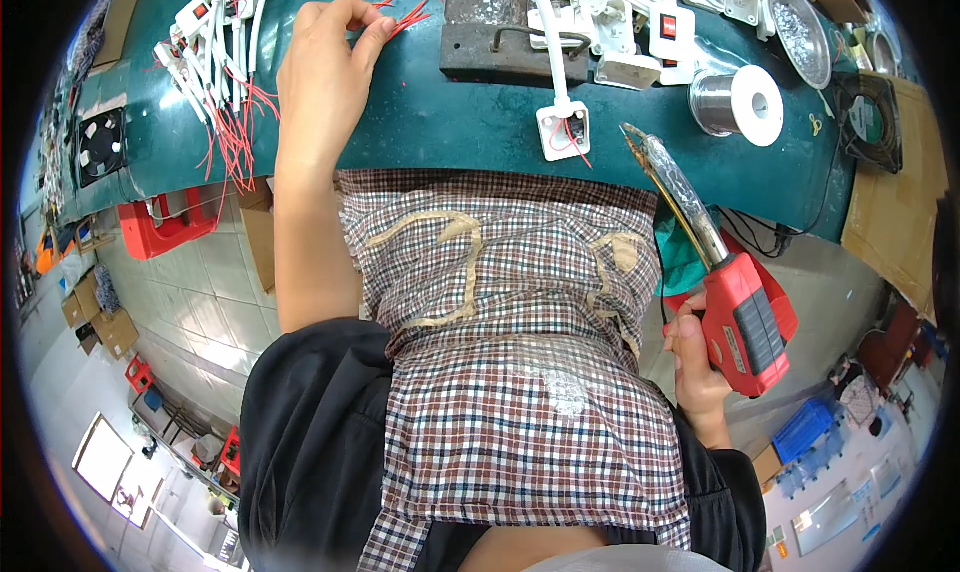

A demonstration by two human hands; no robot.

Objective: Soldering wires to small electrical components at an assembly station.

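My left hand (325, 92) reaches over the green table, its thumb and forefinger closed on a small bunch of short red wires (411, 19). My right hand (697, 372), off the table's front edge, is wrapped round the handle of a red and black soldering gun (738, 322). The gun's tip points up and to the left, apart from the work. Left of that tip lies a white square plastic housing (553, 144) on a white stem, its open side showing thin red wires. The stem leans across a dark metal block (470, 58).
A spool of solder wire (738, 106) and a round metal dish (799, 34) stand at the right. White parts with red switches (668, 34) pile up at the back. More white stems with red wires (215, 67) lie at left. Small fans (868, 120) sit near both ends.
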